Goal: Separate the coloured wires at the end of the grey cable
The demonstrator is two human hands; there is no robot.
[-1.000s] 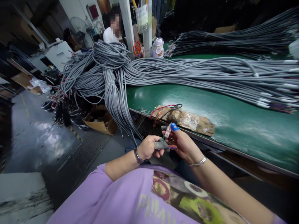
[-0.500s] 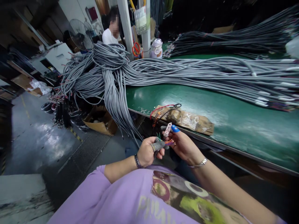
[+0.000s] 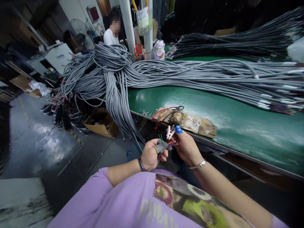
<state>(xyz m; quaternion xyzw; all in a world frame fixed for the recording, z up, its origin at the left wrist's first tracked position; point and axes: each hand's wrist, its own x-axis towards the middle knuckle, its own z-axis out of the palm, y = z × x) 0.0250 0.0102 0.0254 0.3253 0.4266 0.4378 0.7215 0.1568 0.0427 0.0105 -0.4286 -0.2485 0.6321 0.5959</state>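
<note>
My left hand (image 3: pixel 150 155) grips the end of a grey cable (image 3: pixel 161 146), from which a fan of thin coloured wires (image 3: pixel 171 143) sticks out to the right. My right hand (image 3: pixel 187 147), a blue cover on its thumb tip, pinches a small pink clip tool (image 3: pixel 169 132) just above those wires. Both hands hover in front of my purple shirt, below the near edge of the green table (image 3: pixel 237 126).
A big bundle of grey cables (image 3: pixel 190 76) lies across the table and spills over its left end toward a cardboard box (image 3: pixel 101 122) on the floor. A taped cardboard pad with red and black leads (image 3: pixel 190 122) sits at the table edge. Another person (image 3: pixel 111 31) sits at the back.
The pink clip tool has opened its jaws and shifted slightly over the wire ends. My left hand has edged up a little with the cable.
</note>
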